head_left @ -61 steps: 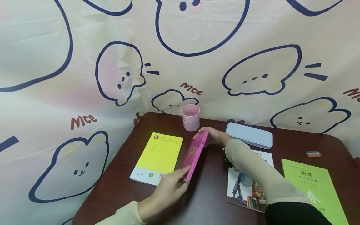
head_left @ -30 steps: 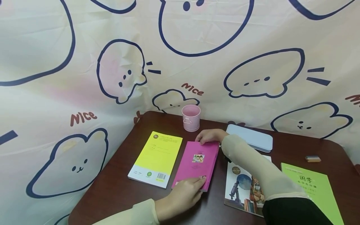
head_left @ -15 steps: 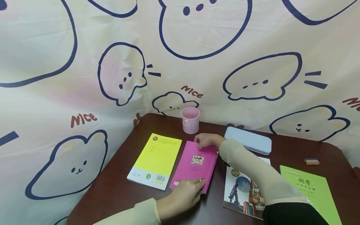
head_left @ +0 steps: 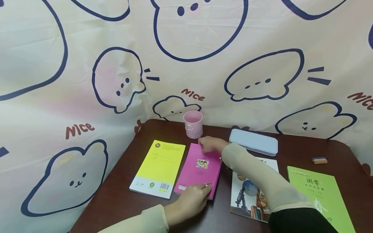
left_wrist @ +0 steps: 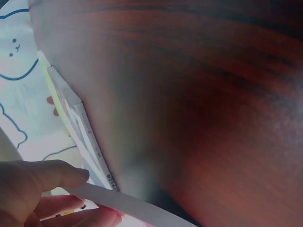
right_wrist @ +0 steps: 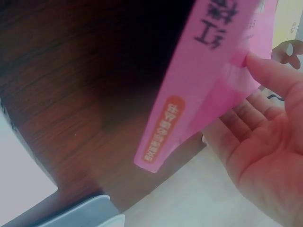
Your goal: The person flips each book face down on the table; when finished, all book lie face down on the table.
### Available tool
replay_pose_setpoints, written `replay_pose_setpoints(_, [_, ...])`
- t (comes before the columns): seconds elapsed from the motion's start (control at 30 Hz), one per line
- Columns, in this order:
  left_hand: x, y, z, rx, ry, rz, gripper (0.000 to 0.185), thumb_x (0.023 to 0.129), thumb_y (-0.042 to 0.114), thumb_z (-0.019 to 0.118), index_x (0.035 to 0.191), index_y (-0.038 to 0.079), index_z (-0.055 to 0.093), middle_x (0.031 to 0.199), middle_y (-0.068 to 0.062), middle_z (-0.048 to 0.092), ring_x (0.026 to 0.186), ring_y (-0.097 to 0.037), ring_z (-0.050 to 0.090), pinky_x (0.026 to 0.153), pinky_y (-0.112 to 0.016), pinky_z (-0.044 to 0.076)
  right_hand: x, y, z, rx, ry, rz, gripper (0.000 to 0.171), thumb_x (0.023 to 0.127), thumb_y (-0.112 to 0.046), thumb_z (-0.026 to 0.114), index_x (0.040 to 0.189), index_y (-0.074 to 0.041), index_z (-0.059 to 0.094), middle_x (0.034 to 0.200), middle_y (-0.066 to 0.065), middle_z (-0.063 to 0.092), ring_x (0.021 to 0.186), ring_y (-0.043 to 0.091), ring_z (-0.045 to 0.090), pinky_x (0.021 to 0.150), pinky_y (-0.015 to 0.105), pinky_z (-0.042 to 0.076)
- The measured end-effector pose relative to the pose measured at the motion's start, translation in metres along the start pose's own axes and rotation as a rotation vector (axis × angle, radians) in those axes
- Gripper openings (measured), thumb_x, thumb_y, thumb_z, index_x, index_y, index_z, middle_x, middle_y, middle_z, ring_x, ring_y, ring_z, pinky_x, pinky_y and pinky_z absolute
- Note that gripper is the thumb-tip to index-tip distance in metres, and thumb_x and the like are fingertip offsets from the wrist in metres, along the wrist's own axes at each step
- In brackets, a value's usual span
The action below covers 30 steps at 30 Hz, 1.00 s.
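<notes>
A pink book (head_left: 198,170) lies flat on the dark wooden table (head_left: 291,150), just right of a yellow book (head_left: 158,168). My left hand (head_left: 190,199) holds the pink book's near right corner. In the left wrist view the thumb and fingers of that hand (left_wrist: 42,194) pinch the white page edge, with the yellow book (left_wrist: 78,127) beyond. My right hand (head_left: 208,144) holds the book's far end. In the right wrist view its thumb presses on the pink book (right_wrist: 208,85), the palm (right_wrist: 265,142) faces the camera and the other fingers are hidden.
A pink cup (head_left: 193,124) stands at the back, close to my right hand. A pale blue pencil case (head_left: 253,141) lies to its right. A picture book (head_left: 250,197), a green book (head_left: 317,197) and a small eraser (head_left: 319,160) lie on the right. A cartoon curtain hangs behind.
Two seconds ago both hands held the pink book standing on its long edge. It was laid flat beside the yellow book, and the hands have stayed at its two ends since.
</notes>
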<state>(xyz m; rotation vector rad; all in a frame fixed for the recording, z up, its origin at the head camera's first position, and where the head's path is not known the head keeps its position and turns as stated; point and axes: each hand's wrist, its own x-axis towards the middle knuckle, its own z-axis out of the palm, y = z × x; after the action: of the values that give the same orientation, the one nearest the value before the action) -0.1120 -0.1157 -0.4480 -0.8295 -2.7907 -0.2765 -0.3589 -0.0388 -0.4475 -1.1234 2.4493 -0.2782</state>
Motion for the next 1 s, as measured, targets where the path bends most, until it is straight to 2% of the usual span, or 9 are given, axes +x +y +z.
replay_pose_setpoints(0.23, [0.004,0.0,0.011,0.115,0.047,0.031,0.029,0.077,0.005,0.068,0.106,0.004,0.067,0.089,-0.006,0.068,0.073,-0.013,0.066,0.06,-0.021,0.054,0.002,-0.003,-0.006,-0.057,0.043,0.01,0.02,0.08,-0.01,0.069,0.095,-0.008,0.055,0.082,0.003,0.058,0.082,0.02,0.056,0.074,0.033,0.048])
replay_pose_setpoints(0.3, [0.007,0.0,0.012,0.167,0.019,0.041,0.024,0.077,0.006,0.069,0.102,0.006,0.068,0.083,-0.004,0.067,0.069,-0.011,0.064,0.057,-0.02,0.053,0.003,-0.004,-0.004,-0.096,0.076,0.022,0.018,0.081,-0.009,0.068,0.094,-0.008,0.055,0.084,0.004,0.058,0.083,0.021,0.057,0.075,0.034,0.049])
replay_pose_setpoints(0.4, [0.01,0.002,0.013,0.244,-0.064,0.063,0.017,0.078,0.009,0.07,0.095,0.011,0.068,0.076,0.0,0.064,0.064,-0.008,0.061,0.054,-0.018,0.051,0.004,-0.004,0.005,-0.152,0.136,0.033,0.01,0.084,-0.005,0.063,0.092,-0.009,0.057,0.084,0.003,0.058,0.082,0.02,0.057,0.074,0.034,0.049])
replay_pose_setpoints(0.53, [0.009,0.007,0.016,0.294,-0.16,0.099,0.01,0.08,0.012,0.07,0.089,0.015,0.068,0.073,0.002,0.062,0.063,-0.005,0.058,0.054,-0.017,0.049,0.0,-0.002,0.018,-0.153,0.177,0.054,0.008,0.085,-0.004,0.06,0.089,-0.01,0.061,0.081,0.001,0.059,0.077,0.017,0.055,0.069,0.032,0.049])
replay_pose_setpoints(0.67, [0.008,0.009,0.018,0.294,-0.173,0.098,0.008,0.08,0.014,0.07,0.086,0.018,0.071,0.073,0.003,0.062,0.065,-0.005,0.058,0.055,-0.018,0.05,-0.008,-0.003,0.02,-0.136,0.174,0.043,0.008,0.084,-0.006,0.062,0.09,-0.009,0.065,0.08,0.001,0.06,0.074,0.017,0.053,0.068,0.033,0.049])
replay_pose_setpoints(0.83, [0.01,0.006,0.022,0.316,-0.136,0.103,0.006,0.08,0.016,0.07,0.083,0.02,0.071,0.071,0.003,0.062,0.062,-0.007,0.056,0.052,-0.019,0.049,-0.012,-0.008,0.013,-0.151,0.14,0.033,0.005,0.083,-0.013,0.066,0.086,-0.009,0.068,0.078,0.001,0.061,0.073,0.017,0.054,0.069,0.034,0.05])
replay_pose_setpoints(0.93, [0.01,0.006,0.023,0.343,-0.121,0.101,0.006,0.08,0.018,0.071,0.083,0.022,0.072,0.071,0.004,0.062,0.061,-0.006,0.055,0.05,-0.019,0.047,-0.011,-0.01,0.012,-0.178,0.1,0.043,0.015,0.08,-0.025,0.073,0.082,-0.011,0.068,0.075,-0.001,0.06,0.072,0.015,0.054,0.071,0.033,0.049])
replay_pose_setpoints(1.0, [0.009,0.008,0.021,0.377,-0.159,0.108,0.008,0.08,0.02,0.071,0.088,0.022,0.073,0.075,0.003,0.063,0.064,-0.007,0.055,0.053,-0.02,0.048,-0.01,-0.01,0.014,-0.194,0.081,0.045,0.023,0.076,-0.032,0.078,0.079,-0.011,0.067,0.074,-0.002,0.059,0.072,0.015,0.053,0.071,0.032,0.049])
